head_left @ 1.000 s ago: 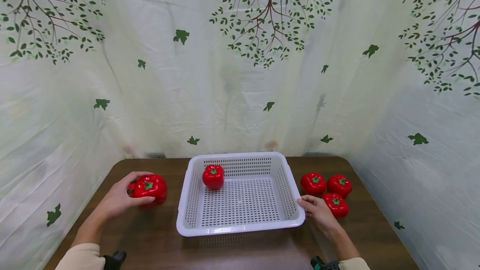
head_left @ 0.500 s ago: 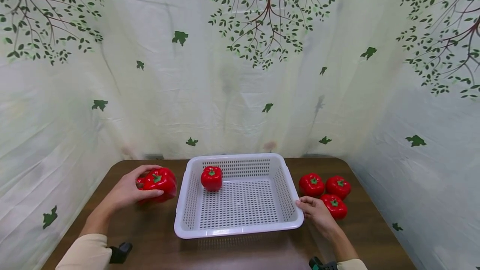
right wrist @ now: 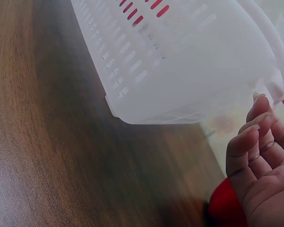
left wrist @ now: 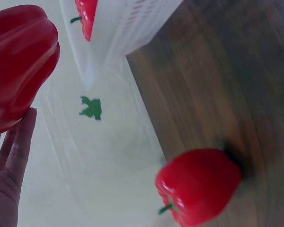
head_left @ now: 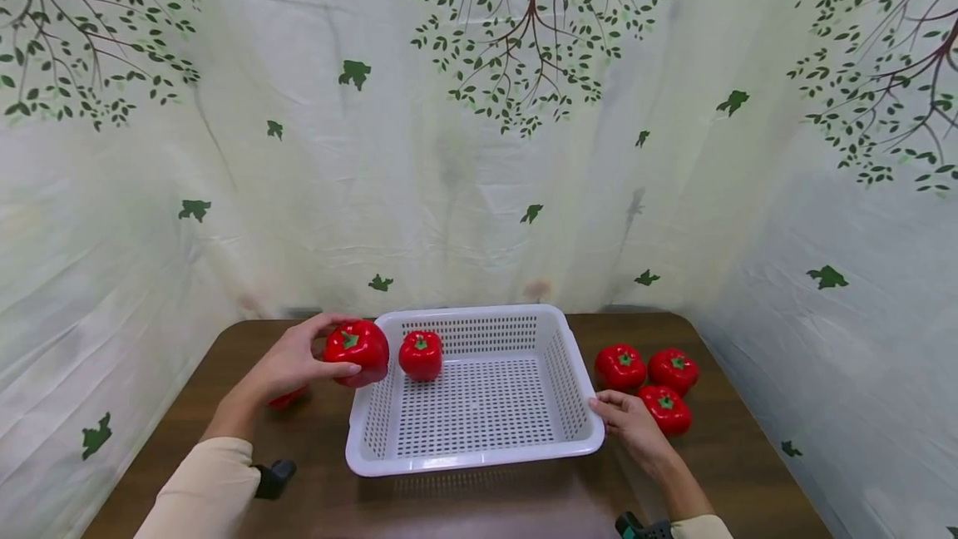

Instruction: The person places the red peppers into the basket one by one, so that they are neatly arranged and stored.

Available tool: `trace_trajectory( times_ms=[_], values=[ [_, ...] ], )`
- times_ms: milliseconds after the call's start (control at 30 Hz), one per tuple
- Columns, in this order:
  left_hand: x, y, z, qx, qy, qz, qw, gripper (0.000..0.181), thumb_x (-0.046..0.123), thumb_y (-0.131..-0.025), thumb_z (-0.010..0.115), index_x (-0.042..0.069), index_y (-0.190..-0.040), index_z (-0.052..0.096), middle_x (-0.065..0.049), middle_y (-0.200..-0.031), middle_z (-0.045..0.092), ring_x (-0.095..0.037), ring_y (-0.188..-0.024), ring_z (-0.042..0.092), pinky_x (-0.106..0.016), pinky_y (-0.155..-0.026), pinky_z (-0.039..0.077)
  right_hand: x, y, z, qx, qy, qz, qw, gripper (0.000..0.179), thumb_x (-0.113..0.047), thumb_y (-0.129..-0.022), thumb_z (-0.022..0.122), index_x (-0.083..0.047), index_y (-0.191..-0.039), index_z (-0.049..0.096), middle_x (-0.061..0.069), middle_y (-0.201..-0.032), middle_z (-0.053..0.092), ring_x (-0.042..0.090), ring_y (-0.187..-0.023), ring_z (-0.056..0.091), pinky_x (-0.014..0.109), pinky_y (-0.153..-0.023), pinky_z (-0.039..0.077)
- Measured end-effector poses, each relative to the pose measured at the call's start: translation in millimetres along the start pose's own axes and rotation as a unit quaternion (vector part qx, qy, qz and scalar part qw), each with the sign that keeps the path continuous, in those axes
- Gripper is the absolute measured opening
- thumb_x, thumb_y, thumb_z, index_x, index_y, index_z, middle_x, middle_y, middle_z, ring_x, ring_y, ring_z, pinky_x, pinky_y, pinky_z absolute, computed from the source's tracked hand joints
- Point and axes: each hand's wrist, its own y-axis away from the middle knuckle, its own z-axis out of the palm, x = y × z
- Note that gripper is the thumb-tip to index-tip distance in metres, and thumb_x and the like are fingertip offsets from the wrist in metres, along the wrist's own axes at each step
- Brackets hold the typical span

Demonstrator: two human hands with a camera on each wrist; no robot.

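My left hand (head_left: 303, 356) grips a red bell pepper (head_left: 358, 353) with a green stem, raised beside the left rim of the white plastic basket (head_left: 479, 464). In the left wrist view, the fingers lie along the held pepper (left wrist: 19, 71). Inside the basket, near its back left corner, sits another red pepper (head_left: 421, 356). My right hand (head_left: 636, 429) pinches the basket's right rim, its fingers curled under the edge in the right wrist view. One more pepper (left wrist: 199, 184) rests on the table; in the head view my left hand and wrist mostly cover it.
Three red peppers (head_left: 621, 368) (head_left: 674, 371) (head_left: 664, 410) stand grouped on the brown wooden table (head_left: 748, 472), right of the basket and close to my right hand. A pale curtain (head_left: 449, 190) printed with branches and leaves hangs behind and around the table.
My left hand has lifted its pepper and carried it rightward to the basket's left rim, exposing part of a pepper left behind on the table. My right hand stays on the basket rim.
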Motion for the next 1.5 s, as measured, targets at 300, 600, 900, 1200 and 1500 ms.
trace_trajectory(
  times_ms=[300, 600, 900, 1200, 1500],
  values=[
    [12.6, -19.9, 7.2, -0.032, 0.023, -0.001, 0.9992, 0.088, 0.035, -0.066, 0.087, 0.011, -0.138, 0.043, -0.019, -0.130, 0.050, -0.042, -0.118, 0.046, -0.042, -0.075, 0.057, 0.6, -1.0, 2.3, 0.000, -0.002, 0.005, 1.0000, 0.041, -0.027, -0.097, 0.057, 0.008, -0.120, 0.056, 0.010, -0.106, 0.070, 0.020, -0.085, 0.068, 0.030, -0.078, 0.055],
    [22.6, -44.9, 17.0, -0.060, 0.002, 0.020, 0.9980, 0.084, 0.025, -0.068, 0.086, 0.005, -0.137, 0.041, -0.021, -0.130, 0.050, -0.042, -0.117, 0.048, -0.045, -0.079, 0.056, 1.1, -1.0, -2.3, -0.004, -0.001, 0.009, 0.9999, 0.041, -0.027, -0.097, 0.058, 0.007, -0.119, 0.057, 0.009, -0.106, 0.070, 0.020, -0.085, 0.068, 0.030, -0.078, 0.054],
    [34.8, -65.6, 29.6, -0.065, -0.031, 0.050, 0.9961, 0.082, 0.020, -0.068, 0.085, 0.006, -0.137, 0.043, -0.019, -0.130, 0.049, -0.041, -0.117, 0.047, -0.046, -0.080, 0.056, 0.2, -1.1, -2.9, -0.006, -0.003, 0.007, 1.0000, 0.040, -0.027, -0.097, 0.058, 0.006, -0.118, 0.058, 0.011, -0.107, 0.070, 0.020, -0.085, 0.067, 0.030, -0.078, 0.054],
    [48.2, -80.2, 49.9, -0.075, -0.060, 0.063, 0.9933, 0.077, 0.018, -0.067, 0.085, 0.005, -0.134, 0.047, -0.016, -0.130, 0.049, -0.038, -0.119, 0.046, -0.047, -0.083, 0.054, 3.8, -2.1, -3.4, -0.002, -0.002, 0.009, 1.0000, 0.041, -0.028, -0.097, 0.058, 0.006, -0.119, 0.057, 0.011, -0.106, 0.070, 0.021, -0.081, 0.066, 0.028, -0.071, 0.054],
    [57.9, -92.1, 73.6, -0.071, -0.045, 0.045, 0.9954, 0.080, 0.017, -0.066, 0.086, 0.009, -0.136, 0.046, -0.013, -0.132, 0.050, -0.036, -0.121, 0.046, -0.046, -0.081, 0.055, 2.1, -2.0, -2.7, -0.007, -0.003, 0.016, 0.9998, 0.040, -0.027, -0.098, 0.057, 0.006, -0.120, 0.056, 0.009, -0.103, 0.070, 0.018, -0.076, 0.064, 0.026, -0.066, 0.051]
  ],
)
